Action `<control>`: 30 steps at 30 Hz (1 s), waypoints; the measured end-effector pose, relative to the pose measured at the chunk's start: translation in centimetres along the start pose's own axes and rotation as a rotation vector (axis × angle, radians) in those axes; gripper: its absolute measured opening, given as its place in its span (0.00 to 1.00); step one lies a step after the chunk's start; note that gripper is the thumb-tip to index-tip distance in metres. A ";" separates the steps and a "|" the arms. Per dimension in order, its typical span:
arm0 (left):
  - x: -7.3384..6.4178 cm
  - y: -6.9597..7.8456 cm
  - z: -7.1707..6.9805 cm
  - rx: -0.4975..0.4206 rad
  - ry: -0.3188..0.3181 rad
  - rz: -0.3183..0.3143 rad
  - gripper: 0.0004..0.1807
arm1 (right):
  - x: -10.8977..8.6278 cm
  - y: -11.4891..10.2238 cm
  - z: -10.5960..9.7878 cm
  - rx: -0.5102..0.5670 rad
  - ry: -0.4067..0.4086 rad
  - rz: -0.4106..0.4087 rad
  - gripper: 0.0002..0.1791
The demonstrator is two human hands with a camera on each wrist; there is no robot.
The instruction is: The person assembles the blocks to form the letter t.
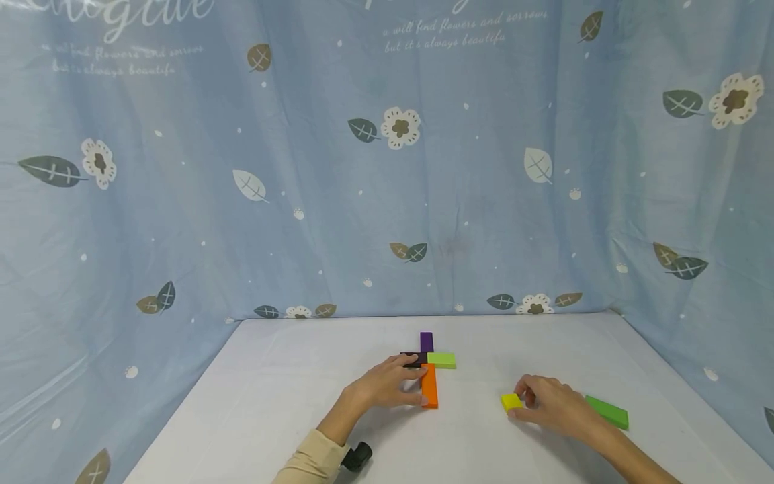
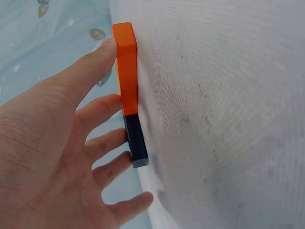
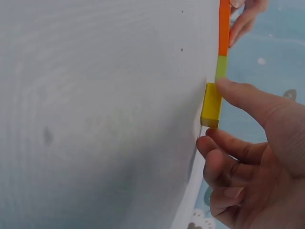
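Right hand point(image 1: 555, 405): pinches the small yellow block point(image 1: 510, 402) between thumb and index finger, narrow on it; the other fingers are curled in
Left hand point(image 1: 387, 383): fingers spread and relaxed, fairly wide; the thumb touches the near end of the orange block point(image 1: 429, 388), the index finger its far end; other fingertips reach the black block point(image 2: 136, 140)
Yellow block: at the right hand's fingertips, low over or on the table, I cannot tell which; to the right of the orange block and apart from it
Orange block: lies lengthwise away from the person; its far end meets the row of black and light green
Light green block point(image 1: 442, 361): end to end with the black block, on its right
Purple block point(image 1: 426, 341): at the far side, pointing away from the person; its near end meets that same row, so the four form a cross
Green block point(image 1: 607, 412): lies slanted, just beside the right hand on its right
Left sleeve point(image 1: 311, 460): beige, with a black device point(image 1: 357, 456) at the wrist
Table point(image 1: 260, 390): white surface under the blocks
Curtain point(image 1: 326, 168): pale blue, printed with leaves, flowers and white lettering; it hangs behind the table and along both sides
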State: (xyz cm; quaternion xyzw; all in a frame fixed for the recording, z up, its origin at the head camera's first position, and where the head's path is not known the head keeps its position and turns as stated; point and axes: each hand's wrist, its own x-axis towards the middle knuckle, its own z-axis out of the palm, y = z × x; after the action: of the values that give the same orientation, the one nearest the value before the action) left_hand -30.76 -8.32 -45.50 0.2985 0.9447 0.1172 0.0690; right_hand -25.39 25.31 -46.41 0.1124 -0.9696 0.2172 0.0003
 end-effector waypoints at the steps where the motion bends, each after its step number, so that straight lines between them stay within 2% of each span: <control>1: 0.0 0.0 0.0 -0.001 0.001 0.000 0.35 | 0.1 0.0 0.0 0.003 -0.003 0.001 0.22; 4: 0.0 0.0 0.0 -0.004 -0.003 -0.006 0.35 | 0.2 0.0 0.0 0.021 -0.020 -0.014 0.22; 10: -0.1 0.1 0.0 -0.012 -0.006 -0.017 0.35 | -0.1 0.3 -0.2 0.038 -0.020 -0.136 0.24; 17: 0.0 0.1 0.1 -0.005 0.002 -0.010 0.36 | 0.1 0.1 -0.1 0.038 -0.006 -0.060 0.23; 30: 0.0 0.0 0.1 -0.005 0.010 -0.001 0.36 | 0.1 0.4 -0.1 0.052 -0.019 -0.096 0.20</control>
State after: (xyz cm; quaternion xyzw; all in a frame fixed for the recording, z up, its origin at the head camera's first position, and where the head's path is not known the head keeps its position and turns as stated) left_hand -30.73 -8.26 -45.60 0.2971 0.9449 0.1209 0.0653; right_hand -25.61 25.65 -46.45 0.1608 -0.9572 0.2408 -0.0011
